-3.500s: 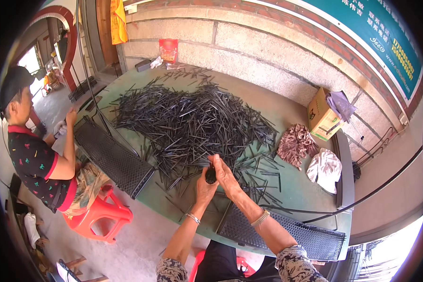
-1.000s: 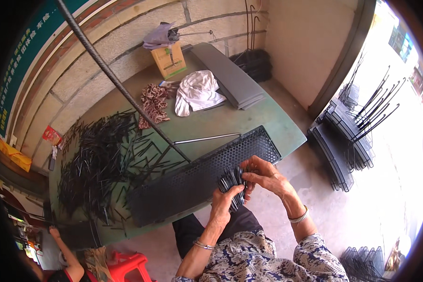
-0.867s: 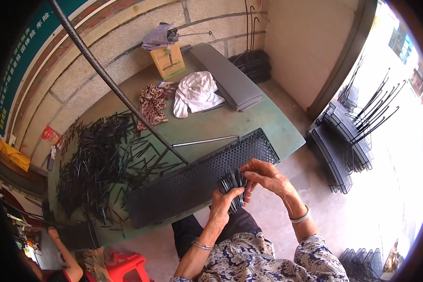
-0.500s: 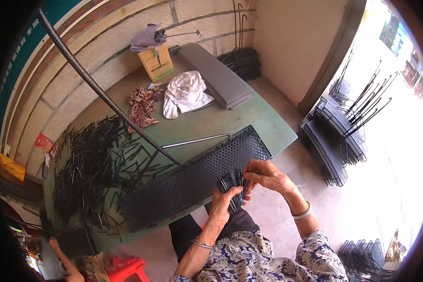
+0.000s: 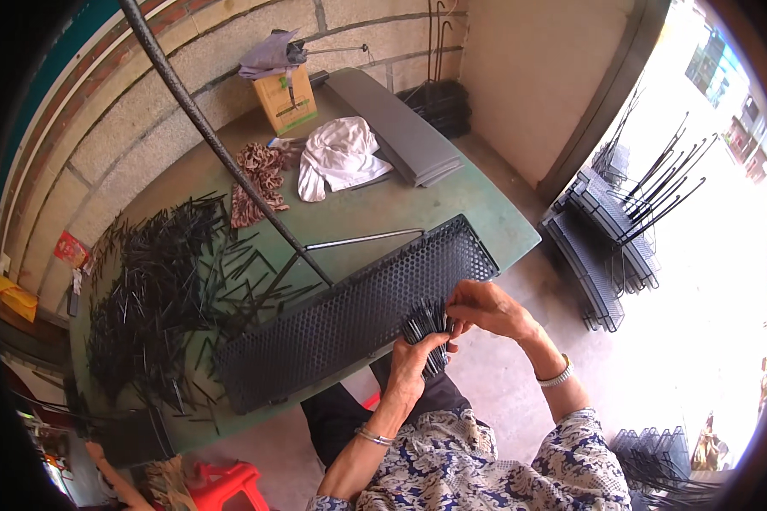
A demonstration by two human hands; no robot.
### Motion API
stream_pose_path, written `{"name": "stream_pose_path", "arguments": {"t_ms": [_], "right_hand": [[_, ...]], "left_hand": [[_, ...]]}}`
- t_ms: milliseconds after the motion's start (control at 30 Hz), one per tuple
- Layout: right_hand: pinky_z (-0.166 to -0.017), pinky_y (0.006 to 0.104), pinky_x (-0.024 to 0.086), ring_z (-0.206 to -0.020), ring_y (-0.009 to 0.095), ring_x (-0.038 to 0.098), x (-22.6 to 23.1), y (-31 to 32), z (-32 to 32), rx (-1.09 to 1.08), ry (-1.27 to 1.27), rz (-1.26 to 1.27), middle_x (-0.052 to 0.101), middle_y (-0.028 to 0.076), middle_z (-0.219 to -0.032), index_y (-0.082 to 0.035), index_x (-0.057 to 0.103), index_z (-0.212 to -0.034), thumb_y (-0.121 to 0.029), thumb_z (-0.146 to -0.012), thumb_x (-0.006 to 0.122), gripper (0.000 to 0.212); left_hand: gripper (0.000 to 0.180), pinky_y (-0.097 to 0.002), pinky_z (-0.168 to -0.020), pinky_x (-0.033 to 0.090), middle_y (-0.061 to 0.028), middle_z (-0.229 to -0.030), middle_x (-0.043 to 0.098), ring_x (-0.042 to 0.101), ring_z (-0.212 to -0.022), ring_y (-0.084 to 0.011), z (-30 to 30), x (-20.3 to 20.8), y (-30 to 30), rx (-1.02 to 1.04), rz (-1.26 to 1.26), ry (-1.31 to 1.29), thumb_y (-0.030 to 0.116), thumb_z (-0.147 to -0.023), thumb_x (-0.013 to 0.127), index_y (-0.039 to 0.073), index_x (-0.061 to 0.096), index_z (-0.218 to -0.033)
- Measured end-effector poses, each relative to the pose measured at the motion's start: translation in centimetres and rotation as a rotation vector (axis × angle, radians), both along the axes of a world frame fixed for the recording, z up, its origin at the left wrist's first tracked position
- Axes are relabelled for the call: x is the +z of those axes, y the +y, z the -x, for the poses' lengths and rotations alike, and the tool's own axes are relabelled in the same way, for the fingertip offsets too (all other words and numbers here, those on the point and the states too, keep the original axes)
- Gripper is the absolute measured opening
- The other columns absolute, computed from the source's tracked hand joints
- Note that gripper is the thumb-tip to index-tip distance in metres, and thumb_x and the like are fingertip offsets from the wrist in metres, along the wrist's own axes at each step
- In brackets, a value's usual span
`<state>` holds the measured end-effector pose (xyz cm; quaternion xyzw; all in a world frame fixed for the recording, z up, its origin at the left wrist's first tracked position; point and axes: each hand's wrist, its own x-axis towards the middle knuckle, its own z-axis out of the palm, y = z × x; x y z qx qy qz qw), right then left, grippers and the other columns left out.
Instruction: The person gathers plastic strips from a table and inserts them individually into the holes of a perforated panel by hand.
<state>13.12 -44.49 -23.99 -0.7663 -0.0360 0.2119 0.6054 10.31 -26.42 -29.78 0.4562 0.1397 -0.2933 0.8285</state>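
My left hand (image 5: 414, 364) grips a bundle of short black sticks (image 5: 426, 322) upright, just in front of a long black perforated tray (image 5: 332, 319) lying on the green table (image 5: 383, 209). My right hand (image 5: 486, 308) pinches the top of the same bundle from the right. A large heap of black sticks (image 5: 162, 294) covers the table's left part.
A thin metal rod (image 5: 362, 239) lies behind the tray. White cloth (image 5: 341, 157), patterned cloth (image 5: 260, 175), a cardboard box (image 5: 285, 100) and grey flat panels (image 5: 400, 132) sit at the far end. Stacked black racks (image 5: 609, 230) stand on the floor to the right. A red stool (image 5: 226, 487) is at the lower left.
The view swung from the stick heap to the tray's right end. Both hands now hold the bundle in front of the tray; in the last second they barely shifted.
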Motion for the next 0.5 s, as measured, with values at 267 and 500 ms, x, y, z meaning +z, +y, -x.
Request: {"name": "stream_pose_path", "arguments": {"t_ms": [267, 500], "right_hand": [[-0.063, 0.0258, 0.053, -0.071, 0.013, 0.066, 0.8, 1.6, -0.2, -0.036, -0.004, 0.045, 0.064, 0.008, -0.077, 0.004, 0.058, -0.094, -0.011, -0.09, 0.06, 0.016], [-0.062, 0.0261, 0.051, -0.07, 0.013, 0.064, 1.0, 2.2, -0.3, 0.002, 0.012, 0.03, 0.063, 0.006, -0.076, 0.003, 0.058, -0.093, -0.013, -0.09, 0.061, 0.016]], "left_hand": [[0.025, -0.0289, -0.06, 0.055, -0.0085, -0.089, 0.07, 0.07, -0.075, -0.0188, -0.2, 0.1, 1.1, -0.039, 0.037, -0.012, 0.012, -0.078, 0.069, 0.003, 0.066, -0.101], [0.022, -0.027, -0.059, 0.054, -0.0082, -0.085, 0.071, 0.069, -0.069, -0.0171, -0.1, 0.2, 2.0, -0.032, 0.013, -0.027, 0.011, -0.079, 0.068, 0.003, 0.068, -0.099]]}}
